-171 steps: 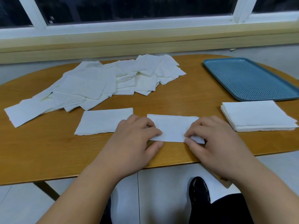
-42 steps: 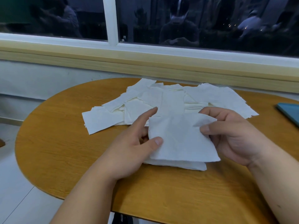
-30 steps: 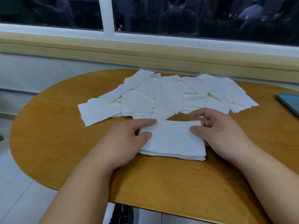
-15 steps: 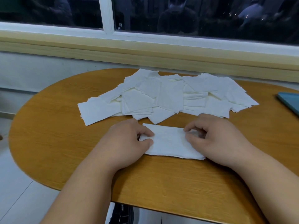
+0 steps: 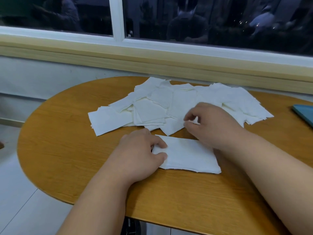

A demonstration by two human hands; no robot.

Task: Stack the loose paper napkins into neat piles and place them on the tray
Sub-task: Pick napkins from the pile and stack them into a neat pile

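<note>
Napkins (image 5: 149, 111) on wood table (image 5: 67, 150) by window (image 5: 203, 17) | left hand (image 5: 138, 151) grips stack (image 5: 191, 155) | right hand (image 5: 213, 122) pinches napkin (image 5: 196, 120)

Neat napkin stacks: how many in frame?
1. The neat stack lies toward the table's near edge, its left end held by the left hand. Behind it is only a loose heap, where the right hand pinches a napkin. Others may be off-frame.

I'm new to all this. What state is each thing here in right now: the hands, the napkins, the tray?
neat pile: flat on the table, edges roughly squared, not on the tray.
loose heap: scattered, overlapping, unsorted.
tray: only a corner in view, nothing on that part.
left hand: grip on the neat pile's left end.
right hand: pinches one napkin at the loose heap's near edge.
</note>
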